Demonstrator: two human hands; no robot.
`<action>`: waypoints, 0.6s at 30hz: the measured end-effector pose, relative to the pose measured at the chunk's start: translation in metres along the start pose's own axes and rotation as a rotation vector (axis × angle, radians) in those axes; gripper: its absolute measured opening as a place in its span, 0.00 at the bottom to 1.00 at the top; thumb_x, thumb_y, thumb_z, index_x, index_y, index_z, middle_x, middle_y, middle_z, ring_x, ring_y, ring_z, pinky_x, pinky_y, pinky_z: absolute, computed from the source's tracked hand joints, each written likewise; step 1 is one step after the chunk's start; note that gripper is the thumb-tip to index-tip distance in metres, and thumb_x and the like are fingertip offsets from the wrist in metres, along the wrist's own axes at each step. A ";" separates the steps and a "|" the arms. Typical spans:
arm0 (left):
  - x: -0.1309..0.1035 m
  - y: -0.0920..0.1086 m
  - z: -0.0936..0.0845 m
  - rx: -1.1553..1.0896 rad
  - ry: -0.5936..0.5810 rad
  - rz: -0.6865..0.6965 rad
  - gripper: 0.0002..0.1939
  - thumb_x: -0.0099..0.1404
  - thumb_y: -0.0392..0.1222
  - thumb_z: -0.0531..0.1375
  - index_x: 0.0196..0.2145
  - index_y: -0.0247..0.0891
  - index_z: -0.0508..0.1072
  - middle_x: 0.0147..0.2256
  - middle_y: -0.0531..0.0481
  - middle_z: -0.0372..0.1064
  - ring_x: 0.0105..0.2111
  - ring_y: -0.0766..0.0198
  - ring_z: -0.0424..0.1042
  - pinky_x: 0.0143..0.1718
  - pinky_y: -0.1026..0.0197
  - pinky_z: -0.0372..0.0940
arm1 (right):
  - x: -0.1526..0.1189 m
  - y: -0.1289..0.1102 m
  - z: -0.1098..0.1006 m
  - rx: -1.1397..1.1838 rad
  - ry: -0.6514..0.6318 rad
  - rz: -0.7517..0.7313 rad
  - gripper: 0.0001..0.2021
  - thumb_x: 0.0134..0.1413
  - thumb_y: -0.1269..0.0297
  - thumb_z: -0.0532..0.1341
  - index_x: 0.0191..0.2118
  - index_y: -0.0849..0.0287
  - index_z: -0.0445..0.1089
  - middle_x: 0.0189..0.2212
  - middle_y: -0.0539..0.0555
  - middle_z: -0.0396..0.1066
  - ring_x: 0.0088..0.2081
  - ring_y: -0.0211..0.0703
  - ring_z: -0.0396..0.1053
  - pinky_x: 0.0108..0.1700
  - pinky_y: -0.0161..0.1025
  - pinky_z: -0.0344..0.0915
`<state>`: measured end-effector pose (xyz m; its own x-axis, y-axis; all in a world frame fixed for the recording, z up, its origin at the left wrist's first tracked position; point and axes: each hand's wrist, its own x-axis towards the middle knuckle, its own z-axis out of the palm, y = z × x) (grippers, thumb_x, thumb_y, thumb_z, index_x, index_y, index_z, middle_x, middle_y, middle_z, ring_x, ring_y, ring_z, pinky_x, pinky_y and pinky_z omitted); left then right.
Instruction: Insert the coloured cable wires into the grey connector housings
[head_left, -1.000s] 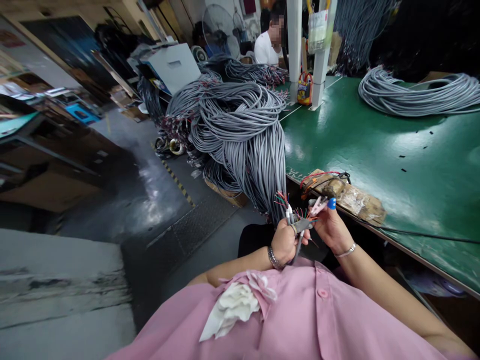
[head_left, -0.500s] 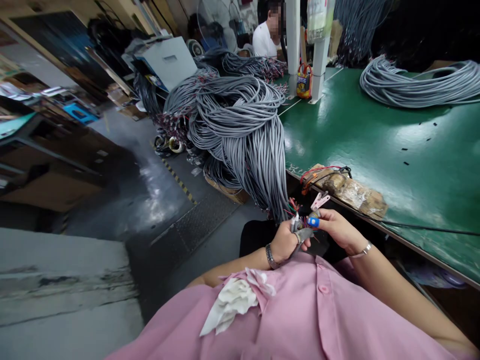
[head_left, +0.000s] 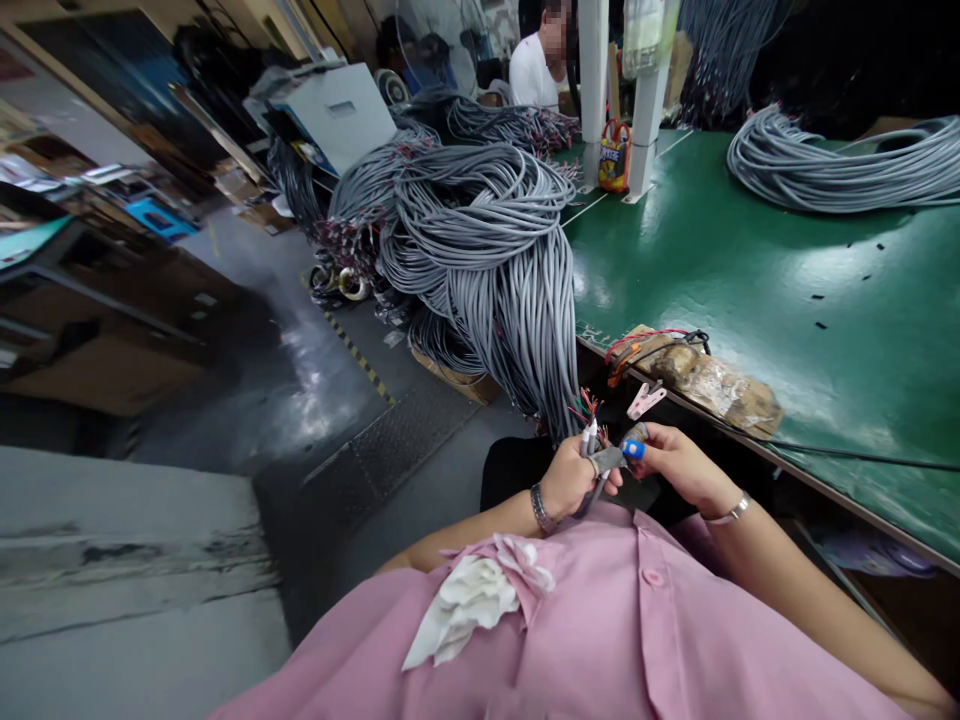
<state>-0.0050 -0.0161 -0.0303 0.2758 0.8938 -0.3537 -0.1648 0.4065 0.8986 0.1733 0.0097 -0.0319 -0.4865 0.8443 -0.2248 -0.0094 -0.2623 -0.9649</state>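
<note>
My left hand (head_left: 571, 478) is closed around the end of a grey cable (head_left: 600, 468), whose stripped coloured wires (head_left: 586, 408) fan out above my fingers. My right hand (head_left: 679, 462) pinches the same cable end from the right, a blue cover on one fingertip (head_left: 634, 449). Both hands sit close together just below the table edge, in front of my pink shirt. A thick bundle of grey cables (head_left: 517, 300) hangs down just left of and above my hands. A small pink clip-like piece (head_left: 645, 399) sticks up near the table edge above my right hand.
A green table (head_left: 750, 270) stretches right, with a worn brown block and red wires (head_left: 697, 375) at its near edge and a coil of grey cable (head_left: 840, 170) at the back. More cable heaps (head_left: 420, 180) lie left. A person in white (head_left: 536, 75) sits far back.
My right hand has come down from the table edge and closer to the left hand. The pink clip-like piece stays up near the edge.
</note>
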 end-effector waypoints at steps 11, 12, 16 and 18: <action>-0.004 0.003 -0.003 -0.102 0.006 0.034 0.20 0.52 0.54 0.64 0.23 0.30 0.70 0.17 0.47 0.68 0.13 0.67 0.65 0.13 0.68 0.50 | 0.011 0.008 0.016 0.375 0.118 -0.019 0.12 0.52 0.56 0.64 0.29 0.59 0.67 0.24 0.48 0.66 0.23 0.33 0.60 0.29 0.35 0.61; -0.004 0.004 -0.003 -0.118 0.015 0.039 0.20 0.53 0.53 0.64 0.23 0.30 0.70 0.17 0.47 0.68 0.13 0.67 0.65 0.13 0.68 0.50 | 0.010 0.008 0.017 0.400 0.087 -0.018 0.11 0.52 0.56 0.64 0.31 0.59 0.68 0.25 0.48 0.66 0.23 0.33 0.61 0.30 0.36 0.61; -0.004 0.004 -0.003 -0.133 -0.007 0.033 0.20 0.53 0.53 0.64 0.23 0.29 0.71 0.17 0.47 0.68 0.13 0.67 0.65 0.12 0.69 0.47 | 0.005 0.003 0.023 0.316 0.011 -0.047 0.09 0.53 0.58 0.63 0.34 0.58 0.69 0.22 0.49 0.68 0.23 0.36 0.65 0.29 0.36 0.59; -0.003 0.003 -0.002 -0.133 -0.018 0.029 0.19 0.53 0.52 0.64 0.24 0.29 0.71 0.17 0.47 0.68 0.13 0.68 0.65 0.12 0.68 0.48 | 0.005 0.001 0.026 0.245 -0.002 -0.063 0.09 0.54 0.58 0.62 0.34 0.58 0.69 0.20 0.49 0.69 0.23 0.39 0.66 0.28 0.37 0.58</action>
<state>-0.0085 -0.0174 -0.0267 0.2858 0.9026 -0.3219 -0.2971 0.4029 0.8657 0.1476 0.0018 -0.0304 -0.4797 0.8619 -0.1644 -0.2510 -0.3144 -0.9155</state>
